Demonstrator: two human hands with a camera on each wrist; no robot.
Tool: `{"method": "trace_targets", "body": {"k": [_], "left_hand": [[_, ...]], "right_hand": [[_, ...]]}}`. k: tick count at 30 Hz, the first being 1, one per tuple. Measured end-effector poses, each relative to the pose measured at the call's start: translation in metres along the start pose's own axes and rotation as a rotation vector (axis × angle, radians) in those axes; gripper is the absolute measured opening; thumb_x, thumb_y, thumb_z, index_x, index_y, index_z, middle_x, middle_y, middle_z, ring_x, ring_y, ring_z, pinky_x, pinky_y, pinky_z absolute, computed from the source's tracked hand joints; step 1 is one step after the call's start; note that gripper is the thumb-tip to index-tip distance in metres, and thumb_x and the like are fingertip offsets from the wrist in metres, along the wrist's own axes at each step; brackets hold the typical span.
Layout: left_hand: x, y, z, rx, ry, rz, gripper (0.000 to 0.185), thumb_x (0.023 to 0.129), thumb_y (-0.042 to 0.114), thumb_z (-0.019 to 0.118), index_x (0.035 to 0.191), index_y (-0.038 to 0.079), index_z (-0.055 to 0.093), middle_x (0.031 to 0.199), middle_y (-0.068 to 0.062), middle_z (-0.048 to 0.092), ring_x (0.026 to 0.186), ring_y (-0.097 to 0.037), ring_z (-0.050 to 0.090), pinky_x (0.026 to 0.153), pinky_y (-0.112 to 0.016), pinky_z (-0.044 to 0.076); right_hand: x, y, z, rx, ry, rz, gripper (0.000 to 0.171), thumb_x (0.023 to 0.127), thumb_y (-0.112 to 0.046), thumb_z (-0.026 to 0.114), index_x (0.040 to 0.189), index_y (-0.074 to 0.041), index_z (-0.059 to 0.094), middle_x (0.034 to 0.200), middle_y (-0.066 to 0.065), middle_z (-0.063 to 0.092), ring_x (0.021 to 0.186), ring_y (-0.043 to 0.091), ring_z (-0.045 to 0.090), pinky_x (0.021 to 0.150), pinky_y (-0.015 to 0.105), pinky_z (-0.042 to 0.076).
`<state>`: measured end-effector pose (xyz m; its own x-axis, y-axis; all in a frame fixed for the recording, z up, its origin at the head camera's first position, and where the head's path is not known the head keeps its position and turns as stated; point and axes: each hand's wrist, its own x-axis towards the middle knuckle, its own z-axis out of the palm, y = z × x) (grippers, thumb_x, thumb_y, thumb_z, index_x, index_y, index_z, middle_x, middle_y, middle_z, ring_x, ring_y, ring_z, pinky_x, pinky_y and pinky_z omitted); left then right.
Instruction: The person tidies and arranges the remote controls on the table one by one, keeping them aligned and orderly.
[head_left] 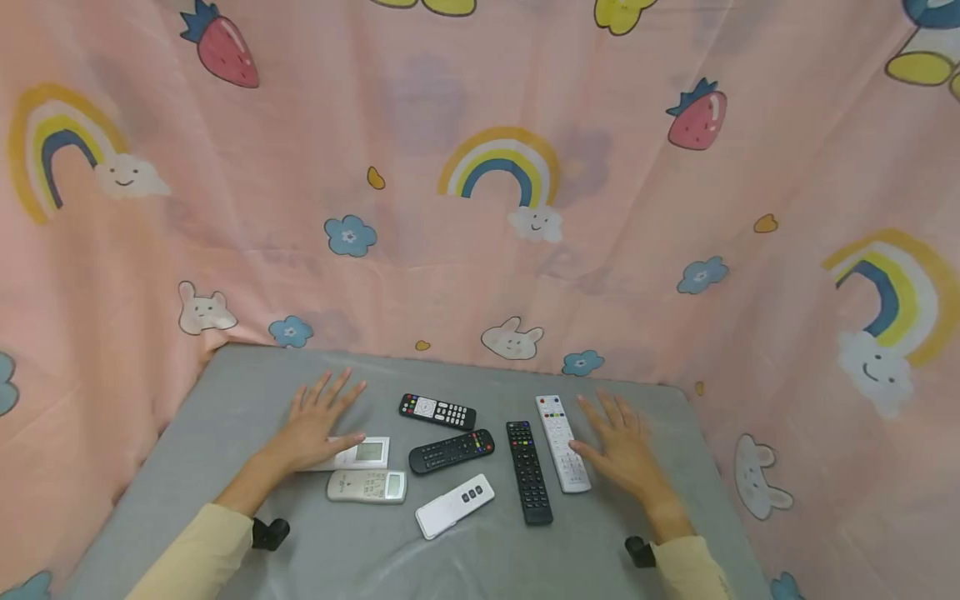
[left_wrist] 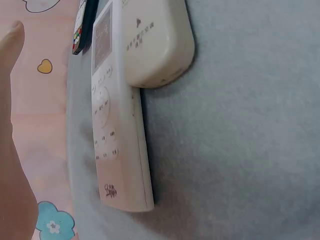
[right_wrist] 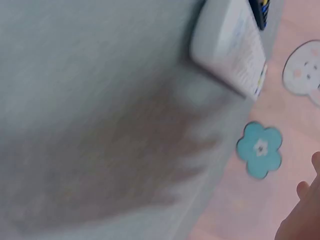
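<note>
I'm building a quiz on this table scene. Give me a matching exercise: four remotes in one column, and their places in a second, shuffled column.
Things:
1. long white remote
2. long black remote
3. white remote with a screen
4. small white remote with three buttons

Places:
A. partly under the left hand
B. nearest the front edge, in the middle
C. beside the right hand
D. between the long white remote and the angled black remote

Pairs: 1-C, 2-D, 3-A, 4-B

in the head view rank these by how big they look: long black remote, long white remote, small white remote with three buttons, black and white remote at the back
1. Long black remote and long white remote: alike in length, too close to rank.
2. Small white remote with three buttons and black and white remote at the back: also near alike; the back one lies farther from the camera.
</note>
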<state>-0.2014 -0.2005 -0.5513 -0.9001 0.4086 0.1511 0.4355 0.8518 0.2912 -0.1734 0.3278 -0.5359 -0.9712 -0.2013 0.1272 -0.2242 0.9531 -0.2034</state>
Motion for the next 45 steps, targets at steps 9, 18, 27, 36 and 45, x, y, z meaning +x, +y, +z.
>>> {"method": "trace_targets", "body": {"k": [9, 18, 27, 36, 45], "left_hand": [[0.019, 0.003, 0.006, -0.049, -0.015, -0.011, 0.083, 0.091, 0.059, 0.058, 0.158, 0.023, 0.023, 0.167, -0.012, 0.015, 0.151, -0.047, 0.013, 0.114, -0.072, 0.012], [0.035, 0.01, 0.019, -0.177, -0.001, -0.037, 0.079, 0.094, 0.047, 0.061, 0.158, 0.019, 0.024, 0.163, -0.016, 0.025, 0.149, -0.046, 0.021, 0.115, -0.071, 0.013], [0.045, 0.019, 0.026, -0.343, 0.013, -0.1, 0.079, 0.09, 0.038, 0.071, 0.155, 0.014, 0.033, 0.155, -0.02, 0.04, 0.143, -0.047, 0.034, 0.114, -0.068, 0.024], [0.052, 0.025, 0.04, -0.39, 0.045, -0.145, 0.057, 0.087, 0.029, 0.075, 0.137, 0.007, 0.057, 0.139, -0.017, 0.058, 0.132, -0.039, 0.049, 0.111, -0.057, 0.037], [0.059, 0.029, 0.05, -0.391, 0.063, -0.193, 0.045, 0.083, 0.024, 0.079, 0.122, 0.006, 0.068, 0.114, -0.011, 0.07, 0.113, -0.031, 0.059, 0.102, -0.05, 0.045]], "right_hand": [[0.039, -0.043, 0.007, 0.068, 0.008, -0.112, 0.077, 0.091, -0.058, 0.059, 0.156, -0.03, 0.028, 0.166, 0.011, 0.021, 0.151, 0.043, 0.016, 0.113, 0.074, 0.011], [0.076, -0.077, 0.024, 0.144, -0.049, -0.166, 0.075, 0.09, -0.059, 0.06, 0.155, -0.032, 0.032, 0.162, 0.008, 0.031, 0.151, 0.04, 0.024, 0.117, 0.068, 0.019], [0.097, -0.1, 0.045, 0.414, -0.133, -0.097, 0.066, 0.086, -0.04, 0.075, 0.145, -0.03, 0.05, 0.146, 0.005, 0.055, 0.139, 0.03, 0.046, 0.116, 0.056, 0.033], [0.11, -0.115, 0.061, 0.483, -0.168, -0.141, 0.06, 0.08, -0.032, 0.08, 0.135, -0.018, 0.061, 0.131, 0.005, 0.068, 0.12, 0.025, 0.063, 0.107, 0.049, 0.045], [0.112, -0.117, 0.071, 0.498, -0.205, -0.11, 0.05, 0.077, -0.03, 0.081, 0.125, -0.021, 0.069, 0.124, 0.0, 0.071, 0.115, 0.02, 0.067, 0.106, 0.043, 0.048]]}}
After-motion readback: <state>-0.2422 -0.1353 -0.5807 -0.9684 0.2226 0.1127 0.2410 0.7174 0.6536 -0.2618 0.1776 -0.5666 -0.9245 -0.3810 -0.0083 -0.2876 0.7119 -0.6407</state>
